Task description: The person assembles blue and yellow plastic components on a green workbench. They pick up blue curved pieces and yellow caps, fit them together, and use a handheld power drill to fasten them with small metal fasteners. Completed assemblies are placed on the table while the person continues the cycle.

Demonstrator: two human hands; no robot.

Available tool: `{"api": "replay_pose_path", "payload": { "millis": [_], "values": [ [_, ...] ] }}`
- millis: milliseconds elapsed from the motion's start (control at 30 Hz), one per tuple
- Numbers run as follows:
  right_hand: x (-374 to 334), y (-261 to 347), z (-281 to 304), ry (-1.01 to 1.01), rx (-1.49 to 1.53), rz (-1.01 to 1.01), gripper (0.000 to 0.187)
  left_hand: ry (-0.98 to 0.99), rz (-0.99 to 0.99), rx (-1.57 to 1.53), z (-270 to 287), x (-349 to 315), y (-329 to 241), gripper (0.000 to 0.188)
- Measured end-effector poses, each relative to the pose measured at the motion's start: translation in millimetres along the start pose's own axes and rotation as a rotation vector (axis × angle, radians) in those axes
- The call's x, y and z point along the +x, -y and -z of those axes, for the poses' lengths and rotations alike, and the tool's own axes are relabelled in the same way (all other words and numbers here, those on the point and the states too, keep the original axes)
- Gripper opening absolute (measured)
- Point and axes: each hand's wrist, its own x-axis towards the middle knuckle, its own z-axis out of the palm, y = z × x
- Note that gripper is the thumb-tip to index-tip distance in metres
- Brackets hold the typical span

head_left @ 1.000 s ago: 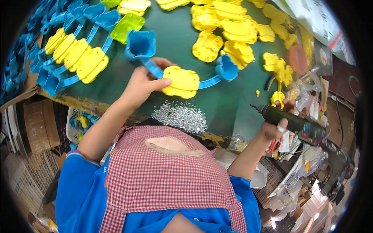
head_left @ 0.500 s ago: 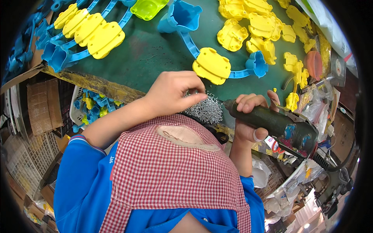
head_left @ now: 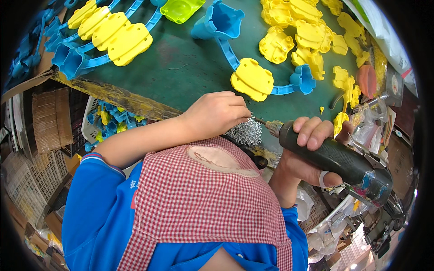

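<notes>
My right hand (head_left: 312, 153) is wrapped round a dark electric screwdriver (head_left: 334, 158), with a white band on one finger. The bit points left and its tip reaches the fingertips of my left hand (head_left: 221, 113). Those fingers are pinched together; what they hold, if anything, is too small to make out. Just below them is a heap of small silvery screws (head_left: 245, 133) at the table's near edge. Beyond my hands lies a blue curved plastic piece (head_left: 228, 54) with a cup-shaped end and a yellow plate (head_left: 252, 80) on its middle.
Several joined blue-and-yellow assemblies (head_left: 108, 34) lie at the far left of the green table (head_left: 181, 77). Loose yellow parts (head_left: 312, 34) are piled far right, near a green part (head_left: 181, 10). A white crate (head_left: 90, 124) of small parts stands below the left edge.
The screwdriver has moved right and tilted, and its bit now shows, meeting my left fingertips. My left hand has turned knuckles-up and its fingers have closed together over the screws.
</notes>
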Motion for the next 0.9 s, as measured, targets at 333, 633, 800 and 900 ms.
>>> {"api": "replay_pose_path", "payload": {
  "millis": [333,633,800,900],
  "values": [
    [4,-3,-8,0.062,0.015,-0.015,0.098,-0.006,0.051,-0.109,3,3,-3,0.012],
    [4,5,-9,0.033,0.056,0.012,0.099,-0.074,0.064,-0.124,7,1,-3,0.013],
    [5,5,-15,0.008,0.042,0.008,0.099,-0.136,-0.041,0.044,8,-1,-2,0.016],
    [5,5,-20,-0.011,0.028,0.001,0.097,-0.101,-0.118,0.134,11,-1,-2,0.018]
  ]
}}
